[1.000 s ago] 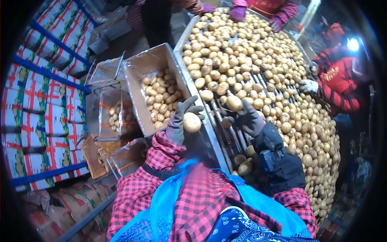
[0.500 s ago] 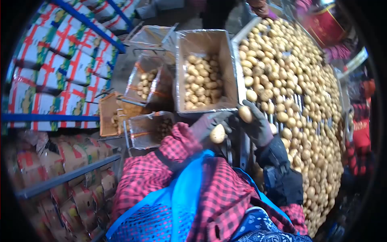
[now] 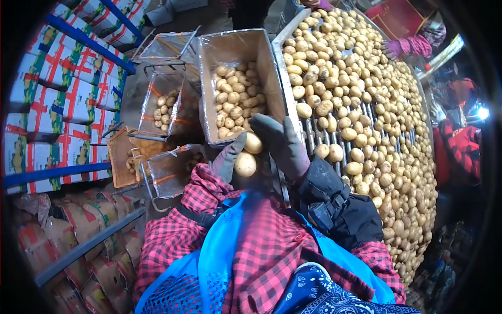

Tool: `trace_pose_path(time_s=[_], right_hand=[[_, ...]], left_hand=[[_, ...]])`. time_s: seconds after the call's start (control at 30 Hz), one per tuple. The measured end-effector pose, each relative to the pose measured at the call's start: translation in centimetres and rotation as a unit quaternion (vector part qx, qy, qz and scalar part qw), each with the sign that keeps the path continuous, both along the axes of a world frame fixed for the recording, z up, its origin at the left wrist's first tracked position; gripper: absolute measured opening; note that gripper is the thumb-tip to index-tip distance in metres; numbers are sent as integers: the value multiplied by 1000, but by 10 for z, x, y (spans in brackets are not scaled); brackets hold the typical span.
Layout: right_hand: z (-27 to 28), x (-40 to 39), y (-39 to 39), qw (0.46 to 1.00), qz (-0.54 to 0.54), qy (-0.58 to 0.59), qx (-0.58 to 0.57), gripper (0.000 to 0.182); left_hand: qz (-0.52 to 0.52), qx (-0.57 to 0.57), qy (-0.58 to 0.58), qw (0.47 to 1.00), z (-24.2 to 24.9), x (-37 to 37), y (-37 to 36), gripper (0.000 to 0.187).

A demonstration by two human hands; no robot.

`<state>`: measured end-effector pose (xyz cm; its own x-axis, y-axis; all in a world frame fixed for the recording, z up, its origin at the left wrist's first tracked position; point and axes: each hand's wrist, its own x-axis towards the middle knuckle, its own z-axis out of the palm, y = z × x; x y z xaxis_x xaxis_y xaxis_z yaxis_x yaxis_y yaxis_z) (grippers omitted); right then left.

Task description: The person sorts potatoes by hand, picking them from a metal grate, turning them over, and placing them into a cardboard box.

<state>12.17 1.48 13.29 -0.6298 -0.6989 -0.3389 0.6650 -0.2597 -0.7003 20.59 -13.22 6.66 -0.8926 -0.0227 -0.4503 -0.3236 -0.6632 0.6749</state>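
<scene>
My gloved left hand (image 3: 230,158) is closed on a large potato (image 3: 245,164) below the near edge of a cardboard box (image 3: 205,86). A second potato (image 3: 253,142) sits just above it, between my two hands, near the box's near right corner. My gloved right hand (image 3: 282,145) has its fingers stretched out beside that second potato, palm turned toward it. Inside the plastic-lined box lies a heap of potatoes (image 3: 235,97). To the right, many potatoes (image 3: 366,120) cover a roller table (image 3: 308,136) with a metal edge.
Smaller lined boxes (image 3: 162,107) with potatoes stand to the left. Stacked white and red cartons (image 3: 47,118) rise behind blue bars. Brown cartons (image 3: 104,235) fill the lower left. Co-workers' hands (image 3: 392,49) and a red sleeve (image 3: 463,149) are across the table.
My right hand has moved left from the table's edge toward my left hand, and its fingers have opened. The potato it held is now between both hands. The whole view has shifted.
</scene>
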Motion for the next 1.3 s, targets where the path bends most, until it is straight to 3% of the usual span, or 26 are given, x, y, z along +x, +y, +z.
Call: trace_pose_path(time_s=[0.03, 0.07, 0.2, 0.43, 0.5, 0.63, 0.73, 0.8, 0.93, 1.03, 1.1, 1.2, 1.23, 1.27, 1.3], right_hand=[[-14, -1, 1, 998, -47, -29, -32, 78], [-23, -3, 2, 992, -95, -60, -64, 80], [-37, -20, 41, 976, -127, -145, -100, 69], [-41, -13, 93, 973, -125, -165, -107, 61], [-43, -11, 97, 970, -131, -175, -108, 59], [-43, -6, 100, 969, -142, -186, -82, 59], [-43, -5, 103, 968, -151, -192, -60, 60], [-48, -6, 108, 968, -150, -193, -61, 60], [-47, -7, 115, 969, -148, -175, -87, 58], [-47, -6, 119, 968, -151, -175, -102, 58], [-42, -5, 120, 966, -156, -183, -93, 58], [-45, -1, 128, 961, -170, -194, -95, 58], [-45, 0, 130, 962, -169, -193, -97, 59], [-46, 0, 131, 962, -166, -193, -98, 59], [-46, -1, 133, 958, -168, -206, -109, 59]], left_hand=[[-76, -5, -73, 994, 0, 9, -17, 67], [-72, -9, -71, 995, 2, 13, -21, 67], [41, 64, -48, 996, -7, 29, -47, 72], [235, 92, 66, 965, -27, 25, -176, 66], [199, 106, 54, 973, -21, 17, -201, 64], [175, 4, 98, 980, -10, 6, -188, 64], [120, -21, 74, 990, 5, -20, -158, 64], [153, -70, 27, 985, 27, -40, -121, 64], [57, -59, 52, 995, 21, -71, -106, 59], [97, -107, -23, 989, -55, -110, -119, 54], [88, -117, -6, 989, -26, -115, -112, 49], [174, 39, -70, 981, -10, -104, -125, 58], [180, 88, -71, 977, -18, -93, -133, 71], [213, 134, -57, 966, -32, -86, -139, 71], [235, -280, 57, 929, -27, -69, -132, 65]])
